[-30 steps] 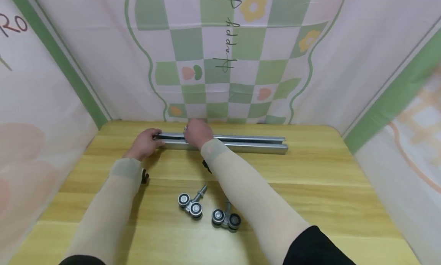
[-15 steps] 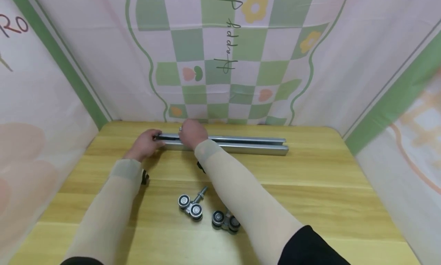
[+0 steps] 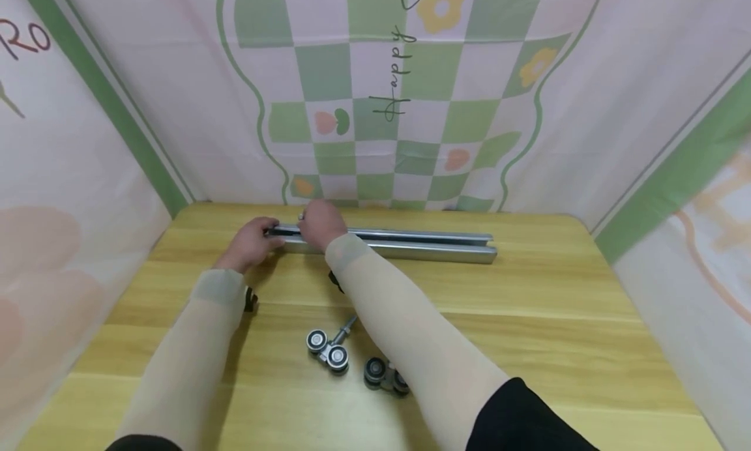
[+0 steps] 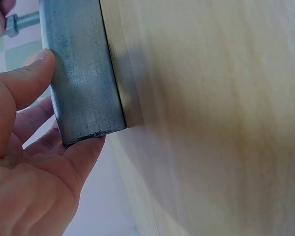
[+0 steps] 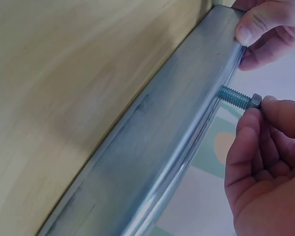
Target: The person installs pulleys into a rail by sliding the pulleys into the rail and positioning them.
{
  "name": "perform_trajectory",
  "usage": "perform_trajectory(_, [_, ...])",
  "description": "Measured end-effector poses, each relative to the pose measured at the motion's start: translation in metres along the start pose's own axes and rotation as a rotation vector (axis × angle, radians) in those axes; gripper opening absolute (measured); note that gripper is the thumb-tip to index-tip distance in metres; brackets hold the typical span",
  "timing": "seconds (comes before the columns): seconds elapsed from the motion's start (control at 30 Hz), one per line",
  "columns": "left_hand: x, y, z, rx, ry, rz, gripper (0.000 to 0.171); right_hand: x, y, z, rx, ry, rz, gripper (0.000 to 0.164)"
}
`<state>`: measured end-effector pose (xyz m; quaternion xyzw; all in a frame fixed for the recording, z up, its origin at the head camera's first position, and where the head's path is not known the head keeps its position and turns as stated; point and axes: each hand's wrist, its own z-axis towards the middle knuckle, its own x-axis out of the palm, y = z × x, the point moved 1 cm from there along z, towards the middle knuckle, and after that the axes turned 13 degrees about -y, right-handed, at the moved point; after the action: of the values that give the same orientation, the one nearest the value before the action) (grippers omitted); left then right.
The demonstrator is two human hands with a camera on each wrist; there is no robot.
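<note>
Left side first: my left hand [image 3: 249, 246] grips the left end of the rail [image 3: 434, 252], thumb on the side facing me, fingers curled round the end. The rail lies along the far side of the table [image 3: 528, 347], slot [image 3: 428, 240] up. Just right of that, my right hand [image 3: 323, 225] pinches the bolt [image 5: 234, 97] between thumb and fingertips by the nut [image 5: 256, 101] — threads go down into the slot, can't see what's on the buried end. Nearer me sit the left trolley [image 3: 336, 357] and, just beside it, the right trolley [image 3: 377, 371], partly behind my right forearm [image 3: 411, 314].

Handling: I'd guess steel, so the rail should be stiff, fairly hefty, a bit slick and tough to break. Best hold is at the end, thumb and fingers on opposite walls, fingertips out of the slot. Bolt looks rigid too; a light pinch at the nut should do, though a sideways tug might bind it.

Versus a second ago, my right hand's worked left along the rail, closer to the other one. Left hand hasn't left its end — and my forearm hides more of the right trolley.
</note>
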<state>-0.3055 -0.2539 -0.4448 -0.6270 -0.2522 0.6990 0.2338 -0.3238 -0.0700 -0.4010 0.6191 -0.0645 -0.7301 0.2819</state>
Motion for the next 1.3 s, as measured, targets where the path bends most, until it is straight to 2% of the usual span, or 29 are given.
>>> perform_trajectory(0.3, [-0.001, 0.0, 0.0, 0.011, -0.012, 0.001, 0.052, 0.012, 0.007, 0.009, -0.047, 0.019, 0.007, 0.028])
perform_trajectory(0.5, [0.0, -0.004, -0.001, 0.032, -0.027, -0.011, 0.051, 0.016, 0.009, 0.011, -0.059, 0.026, 0.043, 0.035])
perform_trajectory(0.77, [0.0, -0.003, -0.001, 0.016, -0.026, -0.026, 0.045, 0.018, 0.016, 0.008, -0.054, 0.041, 0.146, 0.02])
perform_trajectory(1.07, [0.004, 0.0, 0.002, 0.043, -0.037, -0.054, 0.038, 0.017, 0.019, 0.005, -0.124, 0.061, 0.087, 0.021])
perform_trajectory(1.3, [0.002, 0.0, -0.001, 0.054, -0.045, -0.054, 0.037, 0.016, 0.017, 0.002, -0.144, 0.114, 0.161, 0.022])
